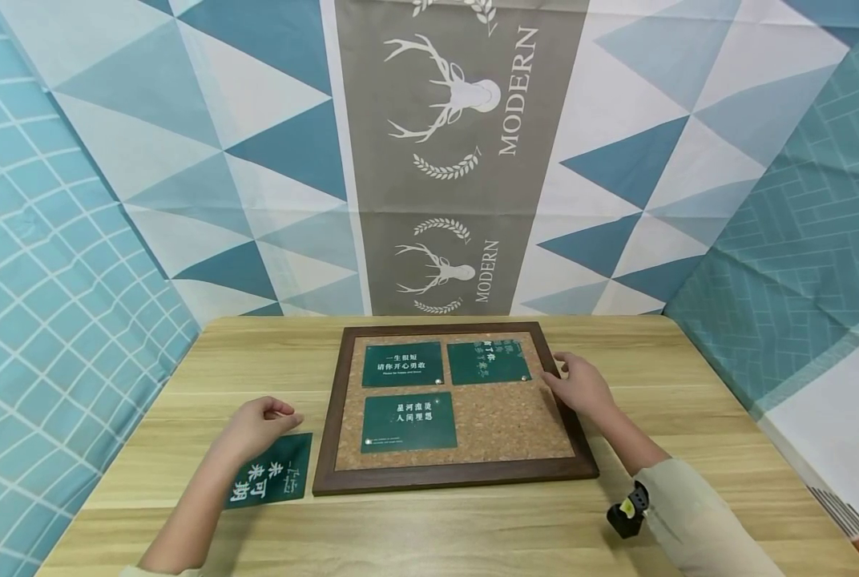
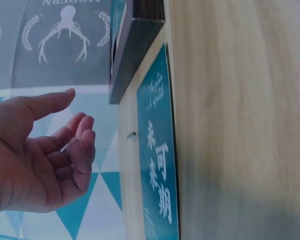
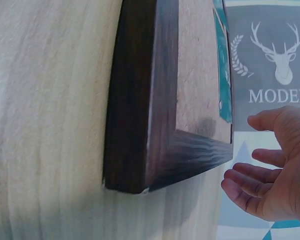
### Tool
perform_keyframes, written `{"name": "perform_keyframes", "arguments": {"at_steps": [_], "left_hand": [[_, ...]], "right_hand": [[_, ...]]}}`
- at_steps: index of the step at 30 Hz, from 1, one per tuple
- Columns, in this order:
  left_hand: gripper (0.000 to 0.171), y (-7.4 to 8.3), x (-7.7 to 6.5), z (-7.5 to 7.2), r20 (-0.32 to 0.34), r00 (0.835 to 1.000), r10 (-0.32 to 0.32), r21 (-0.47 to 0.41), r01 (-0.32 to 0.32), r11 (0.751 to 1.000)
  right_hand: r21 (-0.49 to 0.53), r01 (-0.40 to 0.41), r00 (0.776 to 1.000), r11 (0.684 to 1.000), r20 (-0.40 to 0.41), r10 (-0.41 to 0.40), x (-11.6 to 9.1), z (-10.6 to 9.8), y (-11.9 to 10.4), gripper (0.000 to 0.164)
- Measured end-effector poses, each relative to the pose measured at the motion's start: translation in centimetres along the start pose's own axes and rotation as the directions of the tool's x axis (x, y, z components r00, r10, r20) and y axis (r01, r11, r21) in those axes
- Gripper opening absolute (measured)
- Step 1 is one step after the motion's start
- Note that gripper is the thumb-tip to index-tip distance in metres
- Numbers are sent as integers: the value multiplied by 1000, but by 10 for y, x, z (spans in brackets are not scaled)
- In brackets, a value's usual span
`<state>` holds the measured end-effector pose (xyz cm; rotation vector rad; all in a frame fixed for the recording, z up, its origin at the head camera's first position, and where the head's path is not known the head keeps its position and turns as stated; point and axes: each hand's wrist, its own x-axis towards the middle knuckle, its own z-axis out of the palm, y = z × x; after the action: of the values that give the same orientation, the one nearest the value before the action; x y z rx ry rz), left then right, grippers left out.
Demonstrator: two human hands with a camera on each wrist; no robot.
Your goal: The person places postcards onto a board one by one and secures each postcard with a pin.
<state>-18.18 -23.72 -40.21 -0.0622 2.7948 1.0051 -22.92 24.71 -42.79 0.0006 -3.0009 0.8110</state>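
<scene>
My left hand (image 1: 256, 426) hovers over a loose green card (image 1: 280, 473) with white Chinese writing, left of the cork board. Its fingers are loosely bent and hold nothing, as the left wrist view confirms. A small dark object (image 2: 132, 135) lies on the table beside that card. At the right edge of the brown-framed cork board (image 1: 512, 429), my right hand (image 1: 581, 383) has relaxed fingers with nothing between them. On the cork are three green cards: an upper left card (image 1: 402, 365), an upper right card (image 1: 498, 370) and a lower left card (image 1: 409, 433), with small pins at some corners.
The board lies on a light wooden table (image 1: 429, 529). Behind it hangs a cloth (image 1: 465, 160) printed with deer heads and triangles, and blue patterned cloth (image 1: 40, 240) covers the left side. A black and yellow device (image 1: 629, 510) is strapped near my right wrist.
</scene>
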Motion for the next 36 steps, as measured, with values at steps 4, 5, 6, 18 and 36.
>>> {"name": "perform_keyframes", "arguments": {"at_steps": [4, 5, 6, 18, 36], "left_hand": [[40, -7, -3, -5, -3, 1000, -26, 10, 26, 1000], [41, -8, -4, -6, -5, 1000, -28, 15, 29, 999], [42, -10, -5, -8, -8, 1000, -30, 18, 30, 999], [44, -31, -10, -18, -49, 997, -61, 56, 64, 996], [53, -44, -13, -23, -42, 994, -103, 64, 105, 992]], "right_hand": [[8, -17, 1000, 1000, 8, 17, 0, 3, 4, 56], [11, -23, 1000, 1000, 11, 23, 0, 4, 5, 56], [12, -28, 1000, 1000, 13, 28, 0, 5, 6, 56], [8, -43, 997, 999, 59, 42, 0, 8, 12, 56], [7, -47, 997, 999, 63, 46, 1, 15, 19, 53]]}}
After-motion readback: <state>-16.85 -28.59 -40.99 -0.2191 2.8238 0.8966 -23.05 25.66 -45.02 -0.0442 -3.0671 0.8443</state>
